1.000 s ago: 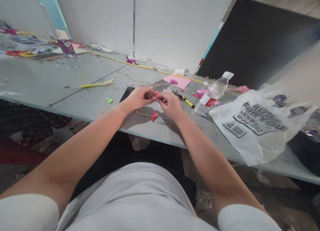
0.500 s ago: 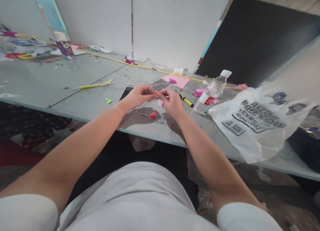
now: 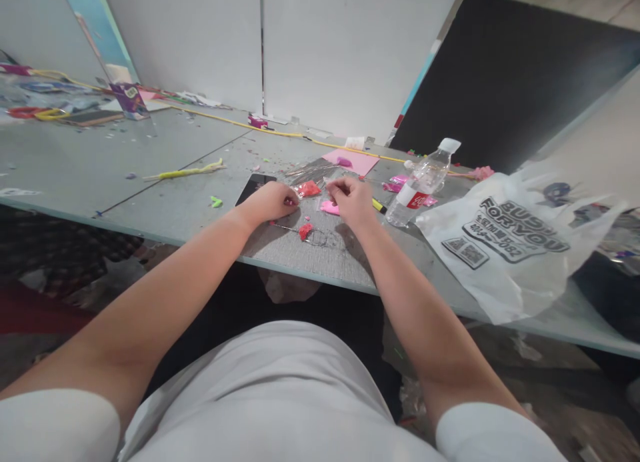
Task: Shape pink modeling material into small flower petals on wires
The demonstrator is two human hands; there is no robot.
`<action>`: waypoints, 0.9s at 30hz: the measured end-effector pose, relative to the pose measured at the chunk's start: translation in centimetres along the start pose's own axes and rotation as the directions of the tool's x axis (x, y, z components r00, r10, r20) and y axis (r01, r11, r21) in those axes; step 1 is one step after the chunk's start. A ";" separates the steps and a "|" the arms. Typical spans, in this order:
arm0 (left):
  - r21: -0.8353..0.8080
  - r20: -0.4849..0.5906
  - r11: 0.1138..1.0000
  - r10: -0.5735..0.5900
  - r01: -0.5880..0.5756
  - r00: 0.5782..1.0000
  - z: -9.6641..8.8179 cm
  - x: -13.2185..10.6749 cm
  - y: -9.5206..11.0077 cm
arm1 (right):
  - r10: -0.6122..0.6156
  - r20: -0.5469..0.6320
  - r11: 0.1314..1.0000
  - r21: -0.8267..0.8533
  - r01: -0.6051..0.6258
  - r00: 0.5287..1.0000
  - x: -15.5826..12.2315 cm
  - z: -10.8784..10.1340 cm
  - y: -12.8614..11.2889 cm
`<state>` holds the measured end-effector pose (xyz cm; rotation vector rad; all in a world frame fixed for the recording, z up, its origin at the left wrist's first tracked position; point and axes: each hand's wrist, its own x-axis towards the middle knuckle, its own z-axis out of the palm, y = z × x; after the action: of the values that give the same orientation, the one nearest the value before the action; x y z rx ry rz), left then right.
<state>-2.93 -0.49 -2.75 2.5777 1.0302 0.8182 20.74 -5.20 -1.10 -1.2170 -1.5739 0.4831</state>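
My left hand (image 3: pixel 276 202) rests low over the table with its fingers curled in. A small dark reddish bit shows at its fingertips, too small to name. Just beyond it lies a clear packet of red clay (image 3: pixel 309 189). My right hand (image 3: pixel 351 199) is in a pinch, thumb against forefinger; what it holds, if anything, I cannot make out. Beside that hand is a bright pink packet (image 3: pixel 330 207). Between my hands and nearer to me, a crumbly red clay lump (image 3: pixel 305 231) sits by a bent thin wire (image 3: pixel 319 239).
A phone (image 3: pixel 254 183) lies partly behind my left hand. To the right stand a water bottle (image 3: pixel 420 189) and a white plastic bag (image 3: pixel 515 242). Further back are pink paper (image 3: pixel 360 161) and a yellow cord (image 3: pixel 285 133). A yellow twisted strip (image 3: pixel 187 172) lies left.
My hands, close together at a small red piece before, have moved apart. My left hand has come down and left. The red packet and the pink packet now show between them.
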 end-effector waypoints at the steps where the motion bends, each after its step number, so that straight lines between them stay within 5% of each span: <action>1: 0.016 -0.005 1.000 -0.009 0.009 1.000 0.0 0.0 -0.1 | -0.008 0.003 1.000 -0.009 0.008 1.000 0.0 0.0 0.0; 9: 0.044 -0.187 0.996 -0.065 0.074 0.980 -1.2 -0.9 1.8 | 0.079 0.019 0.995 0.054 -0.080 0.997 -0.6 -0.7 -1.4; 13: -0.352 -0.338 0.921 -0.292 0.167 0.895 -1.6 -4.2 5.9 | -0.028 0.009 1.000 -0.008 0.028 1.000 -4.1 -1.4 -4.9; 16: -0.678 -0.112 0.701 -0.395 0.221 0.912 -1.2 -8.0 9.8 | -0.291 0.022 0.956 -0.016 0.292 0.956 -8.9 -1.4 -7.7; 20: -0.882 0.239 0.323 -0.323 0.344 0.916 -1.4 -12.2 14.3 | -0.525 0.090 0.851 0.037 0.524 0.846 -14.4 -1.3 -10.5; 27: -0.869 0.351 0.248 -0.301 0.428 0.887 -2.5 -15.1 17.3 | -0.576 0.205 0.817 0.130 0.562 0.791 -17.2 -2.5 -12.0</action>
<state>-3.77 -23.37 0.35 1.2557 0.7100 0.7708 16.51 -25.75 1.18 -0.5893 -2.0127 0.2779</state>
